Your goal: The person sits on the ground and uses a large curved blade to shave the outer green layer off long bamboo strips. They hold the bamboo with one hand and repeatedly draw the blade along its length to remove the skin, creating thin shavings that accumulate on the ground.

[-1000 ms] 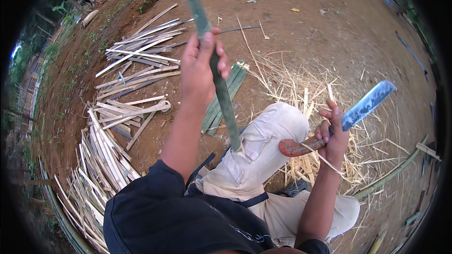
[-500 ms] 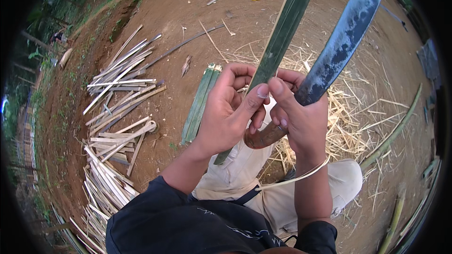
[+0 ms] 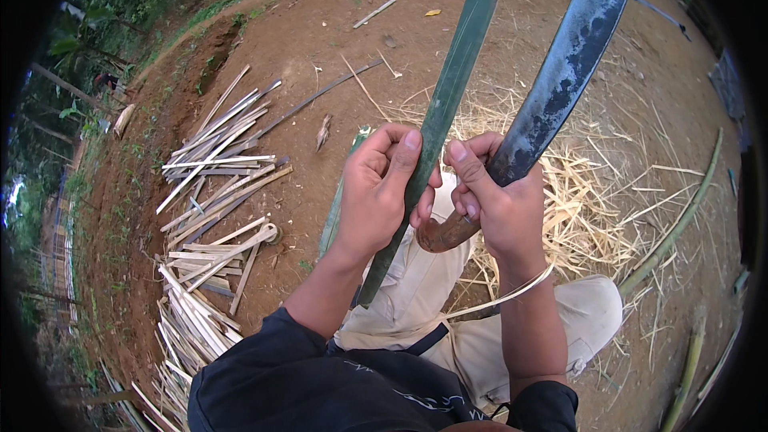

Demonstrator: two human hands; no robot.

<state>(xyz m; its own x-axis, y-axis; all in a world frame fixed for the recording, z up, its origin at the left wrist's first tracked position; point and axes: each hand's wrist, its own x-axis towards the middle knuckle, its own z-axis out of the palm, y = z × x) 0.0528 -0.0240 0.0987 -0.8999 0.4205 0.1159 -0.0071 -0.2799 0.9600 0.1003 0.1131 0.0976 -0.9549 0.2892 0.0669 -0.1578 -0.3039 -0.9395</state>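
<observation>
A long green bamboo strip (image 3: 458, 80) stands tilted in front of me, its pale cut end at the top of the view. My left hand (image 3: 382, 184) is closed around its lower part, thumb along the edge. My right hand (image 3: 500, 200) grips a machete (image 3: 560, 84) near the base of its broad dark blade. The blade points up and to the right, and the curved brown handle (image 3: 448, 234) sticks out below the fingers. Both hands are close together over my lap. Partly behind my left hand, more green bamboo strips (image 3: 336, 208) lie on the ground.
Piles of split bamboo sticks (image 3: 220, 252) lie on the left. Pale shavings (image 3: 580, 208) cover the ground to the right, beside a long green pole (image 3: 680, 224). My bent leg (image 3: 588, 316) in light trousers is below them. Brown soil (image 3: 312, 24) stretches ahead.
The bamboo strip has slid downward and swung left, bringing its pale top end into view. My left thumb has shifted on it. The machete has moved slightly left.
</observation>
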